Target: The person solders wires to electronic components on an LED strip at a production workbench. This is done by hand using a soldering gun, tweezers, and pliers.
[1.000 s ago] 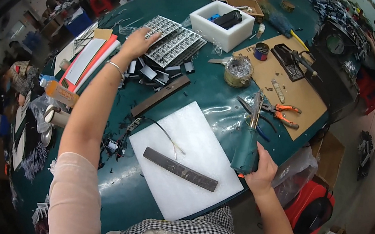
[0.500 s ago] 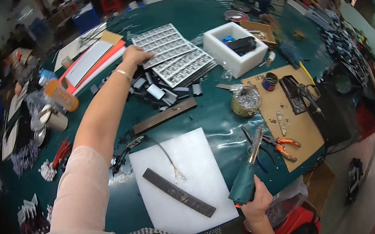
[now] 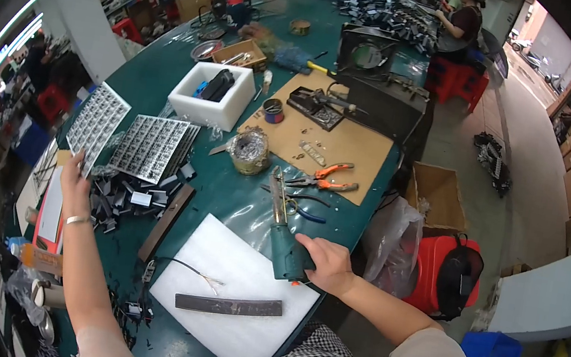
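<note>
My left hand (image 3: 75, 191) pinches the lower edge of a pale sheet (image 3: 98, 122) printed with rows of dark blocks, tilted up off the table. Beside it lies a stack of similar sheets (image 3: 150, 147). In my right hand (image 3: 329, 265) is a green heat gun (image 3: 287, 249), its long metal barrel pointing away from me; the handle is mostly hidden. In front of me, a dark flat strip (image 3: 228, 304) rests on a white foam board (image 3: 214, 260). A cable with bare wire ends (image 3: 213, 282) lies on that board too.
Small black and grey parts (image 3: 123, 202) are heaped beside a brown bar (image 3: 166, 223). Orange-handled pliers (image 3: 333, 178), blue-handled pliers (image 3: 306, 213) and a tin (image 3: 249, 151) lie beyond the gun. A white foam box (image 3: 211, 105) stands farther back. A person (image 3: 462, 20) sits far right.
My left hand has lifted one printed sheet off the stack and drawn it left. My right hand still grips the heat gun. The view has swung right.
</note>
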Demonstrator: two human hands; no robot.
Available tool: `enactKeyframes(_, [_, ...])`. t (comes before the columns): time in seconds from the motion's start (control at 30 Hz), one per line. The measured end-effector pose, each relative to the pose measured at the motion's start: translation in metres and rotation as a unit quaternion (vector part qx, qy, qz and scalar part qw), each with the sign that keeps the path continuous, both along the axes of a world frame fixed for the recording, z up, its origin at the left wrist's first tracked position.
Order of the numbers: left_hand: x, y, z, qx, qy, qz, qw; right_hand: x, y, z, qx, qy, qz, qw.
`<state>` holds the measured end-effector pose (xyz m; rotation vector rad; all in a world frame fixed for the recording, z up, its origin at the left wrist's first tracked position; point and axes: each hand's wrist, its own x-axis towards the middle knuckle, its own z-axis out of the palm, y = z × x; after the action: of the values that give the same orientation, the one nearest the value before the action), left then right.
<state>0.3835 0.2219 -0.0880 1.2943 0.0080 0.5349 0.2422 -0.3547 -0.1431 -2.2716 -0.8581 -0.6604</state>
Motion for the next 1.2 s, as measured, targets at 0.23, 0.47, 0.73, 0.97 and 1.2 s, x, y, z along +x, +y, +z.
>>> enactKeyframes(0.23, [-0.179,-0.108,0.043,-0.058,0.031,-0.11,0.992,-0.001,0.005,-0.001,0.038,-0.025,-0.002,0.999])
enactKeyframes(0.47, [-0.315,-0.232,0.03,-0.094,0.169,-0.12,0.974,-0.001,0.008,0.001,0.046,-0.048,-0.006,0.998])
enactKeyframes(0.73, [-0.389,-0.264,-0.021,-0.236,0.208,-0.116,0.942,-0.008,0.01,0.01,0.051,-0.049,-0.007,0.998])
enactKeyframes(0.97, [-0.424,-0.267,-0.054,-0.121,0.306,-0.071,0.942,-0.037,0.048,0.04,0.0,0.04,0.094,0.995])
enactKeyframes(1.2, [-0.418,-0.247,-0.013,0.409,0.301,0.12,0.853,-0.035,0.075,0.058,-0.105,0.067,0.16,0.979])
